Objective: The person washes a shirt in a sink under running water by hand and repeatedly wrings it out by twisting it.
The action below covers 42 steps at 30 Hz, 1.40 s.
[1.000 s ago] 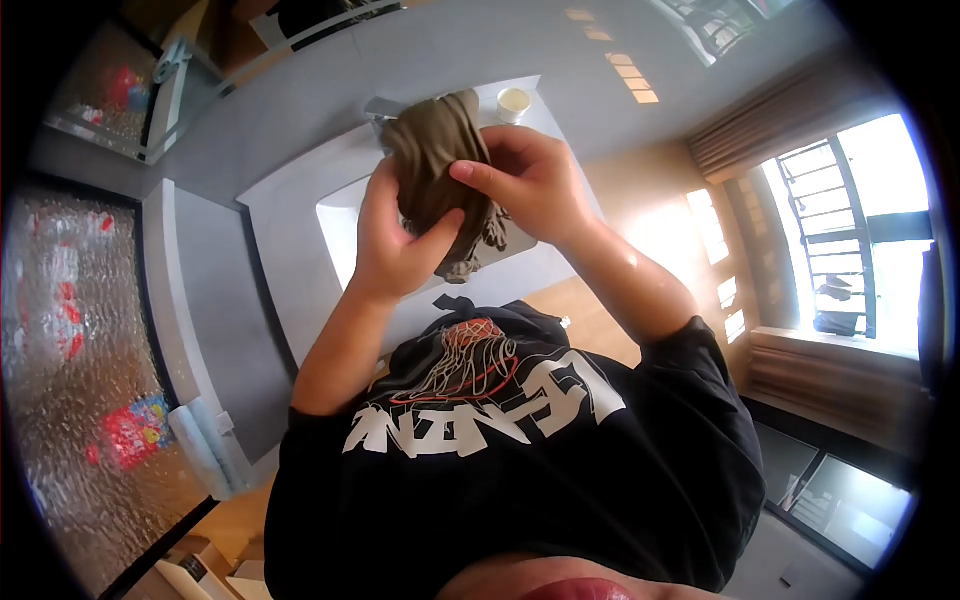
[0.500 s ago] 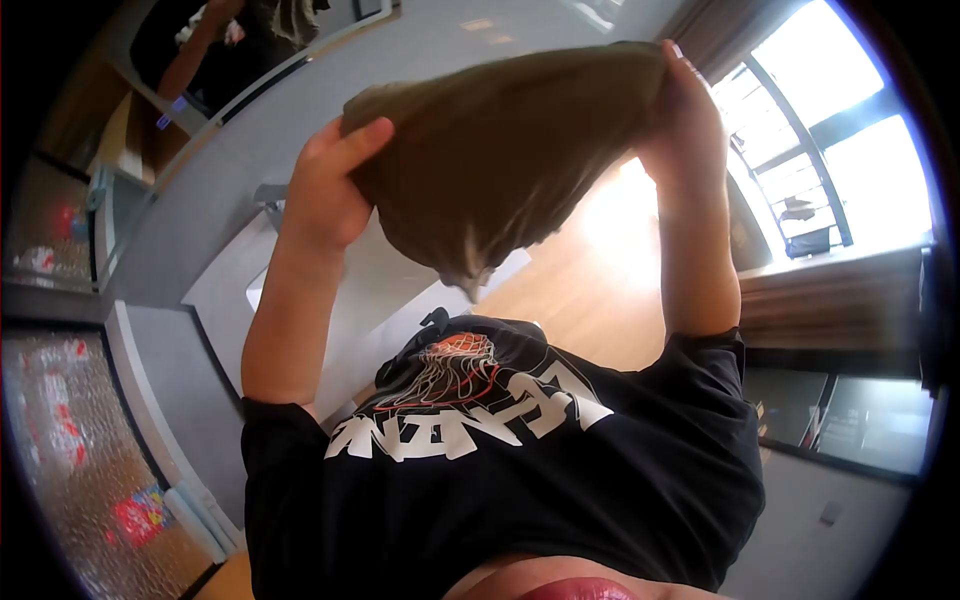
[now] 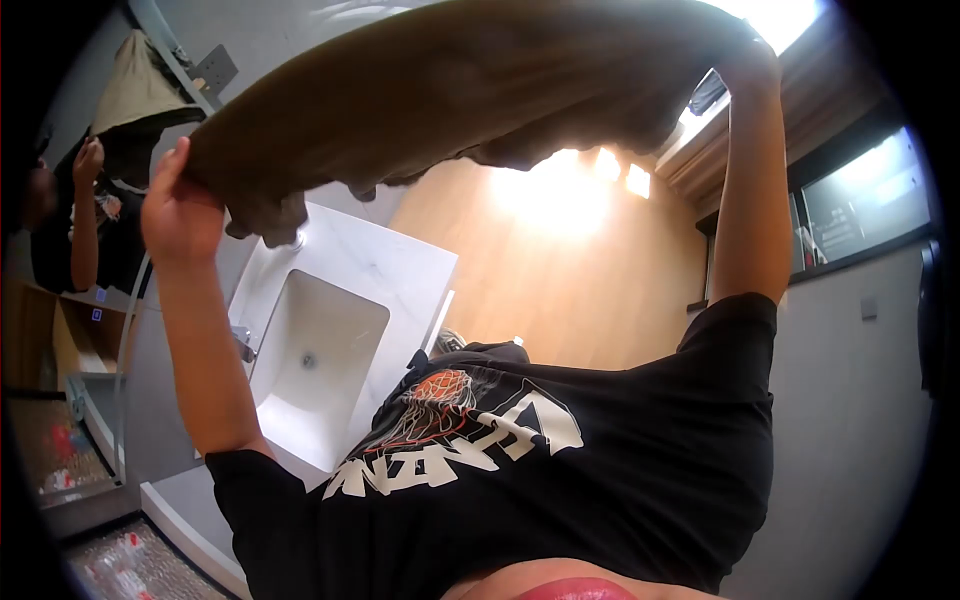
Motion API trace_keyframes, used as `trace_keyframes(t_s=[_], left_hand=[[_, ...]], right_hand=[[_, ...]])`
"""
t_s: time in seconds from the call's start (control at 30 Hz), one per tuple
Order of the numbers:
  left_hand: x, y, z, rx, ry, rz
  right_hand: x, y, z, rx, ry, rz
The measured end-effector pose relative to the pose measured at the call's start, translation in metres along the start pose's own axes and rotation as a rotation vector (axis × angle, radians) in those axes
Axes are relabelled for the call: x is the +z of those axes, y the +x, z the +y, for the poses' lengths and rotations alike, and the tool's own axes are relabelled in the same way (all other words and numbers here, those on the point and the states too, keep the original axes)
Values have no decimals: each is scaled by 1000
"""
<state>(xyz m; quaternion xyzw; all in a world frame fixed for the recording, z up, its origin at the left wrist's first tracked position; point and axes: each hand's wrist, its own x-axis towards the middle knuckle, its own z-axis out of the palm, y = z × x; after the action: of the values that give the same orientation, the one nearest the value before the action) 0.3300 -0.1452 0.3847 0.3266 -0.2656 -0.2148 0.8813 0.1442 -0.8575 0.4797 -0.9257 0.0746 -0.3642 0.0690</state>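
A dark olive-brown cloth (image 3: 450,90) is stretched wide and raised across the top of the view. At its left end, my left hand (image 3: 183,215) grips the edge, thumb up. My right hand (image 3: 745,70) holds the other end at the upper right, its fingers mostly hidden by the cloth and glare. The lower edge of the cloth hangs in uneven, ruffled folds. Both arms are lifted high, well above the counter.
Below the cloth lies a white marble-look counter (image 3: 415,265) with a sink (image 3: 310,350) and a metal faucet (image 3: 243,343). A mirror at the left reflects the person and cloth. Wooden floor (image 3: 560,300) extends behind; a wall socket (image 3: 213,70) is upper left.
The bunched cloth has been opened out and lifted, and is now spread wider. My hands have moved far apart. The view has turned, so the sink now shows fully.
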Motion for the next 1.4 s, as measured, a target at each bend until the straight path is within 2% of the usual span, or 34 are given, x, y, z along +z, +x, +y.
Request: trace_keyframes(t_s=[0.03, 0.1, 0.13, 0.2, 0.27, 0.33, 0.37, 0.4, 0.43, 0.6, 0.7, 0.8, 0.9, 1.03, 1.07, 1.1, 1.17, 1.2, 1.23, 1.3, 1.4], left_hand=[[2, 4, 9, 55, 46, 45], [16, 7, 14, 31, 34, -154], [23, 8, 16, 23, 28, -251], [35, 12, 18, 16, -30, -297], [34, 15, 26, 29, -101, -310], [2, 23, 39, 110, -70, -196], [8, 23, 44, 151, -56, -137], [20, 14, 48, 237, 61, 131], [18, 11, 57, 250, 96, 236], [27, -33, 93, 385, 211, 506], [18, -61, 110, 457, 236, 588], [24, -95, 124, 306, 227, 478], [3, -126, 140, 271, 154, 221], [29, -157, 144, 363, 344, 403], [44, -161, 137, 385, 478, 351], [67, -161, 121, 387, 713, 543], [75, -172, 105, 257, 1419, 517], [58, -184, 105, 100, 1427, 512], [54, -195, 112, -36, 1608, 583], [43, -217, 122, -16, 1689, 523], [76, -239, 105, 244, 1071, 400]], right_hand=[[-10, -4, 3, 10, 581, -34], [-30, -11, 0, 7, 1747, -89], [-38, -9, 3, -10, 1589, -57], [-49, 0, 11, 12, 1335, 20], [-57, 4, 5, 92, 1278, 119], [-57, 8, -10, 137, 1267, 186], [-55, 11, -16, 144, 1260, 208], [-53, 15, -24, 159, 1255, 233], [-52, 19, -32, 181, 1254, 254], [-36, 37, -64, 209, 1281, 280], [-24, 51, -86, 202, 1310, 268], [-9, 71, -112, 182, 1351, 245], [9, 93, -145, 152, 1393, 209], [33, 121, -197, 103, 1458, 147], [40, 125, -210, 91, 1472, 134], [45, 133, -222, 84, 1478, 117], [54, 143, -248, 66, 1498, 83], [58, 147, -260, 58, 1504, 70], [64, 149, -271, 59, 1510, 50], [76, 150, -297, 77, 1523, 17], [97, 149, -336, 137, 1522, -21]])
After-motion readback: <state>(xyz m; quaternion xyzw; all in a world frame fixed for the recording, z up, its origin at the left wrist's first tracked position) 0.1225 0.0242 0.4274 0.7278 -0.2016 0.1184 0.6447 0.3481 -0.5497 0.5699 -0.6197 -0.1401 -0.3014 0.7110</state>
